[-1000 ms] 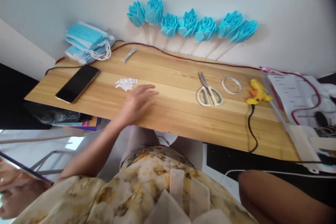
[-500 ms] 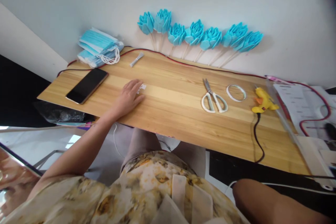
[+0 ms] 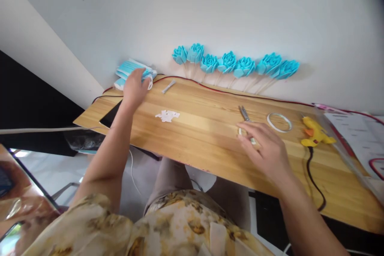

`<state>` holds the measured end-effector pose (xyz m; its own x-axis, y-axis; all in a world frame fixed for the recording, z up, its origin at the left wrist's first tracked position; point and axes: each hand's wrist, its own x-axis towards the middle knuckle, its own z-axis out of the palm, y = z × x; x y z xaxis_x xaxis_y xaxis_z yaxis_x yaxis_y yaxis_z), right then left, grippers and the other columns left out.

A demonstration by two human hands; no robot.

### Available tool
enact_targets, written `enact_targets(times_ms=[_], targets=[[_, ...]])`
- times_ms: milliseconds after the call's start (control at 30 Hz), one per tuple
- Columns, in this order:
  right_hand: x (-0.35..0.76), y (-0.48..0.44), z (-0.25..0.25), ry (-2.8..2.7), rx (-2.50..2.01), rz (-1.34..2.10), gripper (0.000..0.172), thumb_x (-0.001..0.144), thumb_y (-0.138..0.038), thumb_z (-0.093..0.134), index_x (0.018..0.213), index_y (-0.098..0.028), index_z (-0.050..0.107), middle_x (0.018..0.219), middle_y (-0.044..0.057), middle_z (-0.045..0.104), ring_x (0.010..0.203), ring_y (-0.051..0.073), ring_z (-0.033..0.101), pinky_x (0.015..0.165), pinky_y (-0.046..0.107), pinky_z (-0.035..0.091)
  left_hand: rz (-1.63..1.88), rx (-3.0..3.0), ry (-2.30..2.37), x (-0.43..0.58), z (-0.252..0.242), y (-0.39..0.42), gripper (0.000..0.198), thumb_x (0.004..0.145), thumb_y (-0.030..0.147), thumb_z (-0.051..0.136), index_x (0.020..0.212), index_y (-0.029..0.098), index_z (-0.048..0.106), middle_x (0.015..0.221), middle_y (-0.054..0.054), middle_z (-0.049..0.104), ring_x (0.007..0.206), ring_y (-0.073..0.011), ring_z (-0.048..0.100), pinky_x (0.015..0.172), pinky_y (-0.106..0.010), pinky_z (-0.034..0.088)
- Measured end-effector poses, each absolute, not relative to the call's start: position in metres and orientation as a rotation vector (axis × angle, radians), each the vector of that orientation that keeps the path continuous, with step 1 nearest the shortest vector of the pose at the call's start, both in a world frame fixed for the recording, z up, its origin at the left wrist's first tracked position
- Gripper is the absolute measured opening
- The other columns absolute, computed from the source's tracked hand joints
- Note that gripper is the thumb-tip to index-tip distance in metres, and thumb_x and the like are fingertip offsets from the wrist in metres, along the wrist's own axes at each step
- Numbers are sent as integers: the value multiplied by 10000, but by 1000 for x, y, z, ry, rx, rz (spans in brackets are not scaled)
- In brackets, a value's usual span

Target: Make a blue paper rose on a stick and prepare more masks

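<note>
My left hand [image 3: 136,88] is at the stack of blue pleated face masks [image 3: 127,68] at the back left, its fingers over the near side of the stack and the thumb apart. Whether it touches them is hard to see. Above the white-handled scissors [image 3: 245,114] is my right hand [image 3: 265,144], open, with thumb and fingers spread. It covers most of the handles, while the metal blades point away towards the wall. Small white scraps [image 3: 167,115] lie in a cluster on the wooden table [image 3: 198,136] between both hands.
Several blue flowers on sticks [image 3: 227,62] lean against the wall. A bundle of thin ties [image 3: 168,87], a tape roll [image 3: 279,122] and a yellow glue gun [image 3: 316,132] with a cord lie about. My left forearm partly covers a phone [image 3: 111,115]. Red-black wire runs along the back.
My left hand has lifted off the white scraps and reached to the masks, uncovering the scraps. My right hand has come in from below over the scissors. The view has shifted.
</note>
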<state>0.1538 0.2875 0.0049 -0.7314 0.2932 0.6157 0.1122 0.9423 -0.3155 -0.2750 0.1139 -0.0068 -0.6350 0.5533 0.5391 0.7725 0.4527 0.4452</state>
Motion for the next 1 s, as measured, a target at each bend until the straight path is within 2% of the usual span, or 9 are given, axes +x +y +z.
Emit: enact_targets(times_ms=[33,167,233,367,600,700,800,900,1000], targets=[[147,294,0,-2430,-298,351,272,1021,-282,578,1242,-227,726,1157,127,775,839,253,745,877,490,609,-989,-1029,-2432,-290,0,118,494,1000,360,517,1450,169,590,1506,-199,597,1461,-384,505,1260,-553,343],[124,313,-15,-2620,-399,299,337,1031,-349,539,1276,-206,720,1304,135,746,1202,332,715,966,518,599,-840,-837,-2631,-323,12,134,548,938,325,544,1454,155,610,1491,-195,612,1427,-402,523,1243,-554,354],[124,319,-19,-2653,-436,247,357,1034,-374,517,1273,-212,727,1325,128,739,1264,342,686,994,528,591,-680,-814,-2717,-329,11,139,569,911,329,547,1441,140,629,1469,-192,631,1382,-398,550,1205,-528,393],[145,331,-32,-2635,-529,144,405,1042,-399,467,1237,-177,744,1275,158,752,1200,353,704,1021,543,578,-455,-799,-2825,-340,7,137,587,891,380,568,1412,126,655,1441,-199,649,1334,-405,566,1136,-475,424],[185,351,-58,-2643,-640,-4,442,1051,-396,443,1186,-116,757,1237,209,754,1135,393,703,981,569,576,-497,-826,-2865,-361,13,126,466,886,459,645,1250,182,734,1327,-149,723,1221,-365,642,1043,-422,476],[188,352,-65,-2625,-653,-28,446,1051,-383,450,1175,-86,759,1228,225,753,1116,392,699,970,564,574,-433,-835,-2868,-364,15,125,409,915,455,578,1171,188,752,1278,-144,742,1182,-355,653,990,-409,482],[186,353,-69,-2579,-695,-16,418,1049,-375,449,1174,-125,759,1217,206,757,1110,373,693,954,558,573,-385,-830,-2839,-365,15,126,372,940,395,485,1073,171,751,1220,-164,750,1156,-360,649,940,-411,461],[182,356,-72,-2519,-731,9,356,1020,-373,489,1164,-182,752,1182,169,766,1086,356,692,939,559,567,-588,-782,-2775,-364,14,123,247,899,327,504,902,181,703,1104,-157,752,1105,-346,634,901,-409,416],[182,360,-75,-2473,-744,-9,275,965,-356,545,1108,-229,743,1118,129,771,1017,342,695,905,539,564,-966,-643,-2615,-366,18,115,156,884,291,537,751,211,549,880,-77,678,1004,-266,591,857,-386,359]])
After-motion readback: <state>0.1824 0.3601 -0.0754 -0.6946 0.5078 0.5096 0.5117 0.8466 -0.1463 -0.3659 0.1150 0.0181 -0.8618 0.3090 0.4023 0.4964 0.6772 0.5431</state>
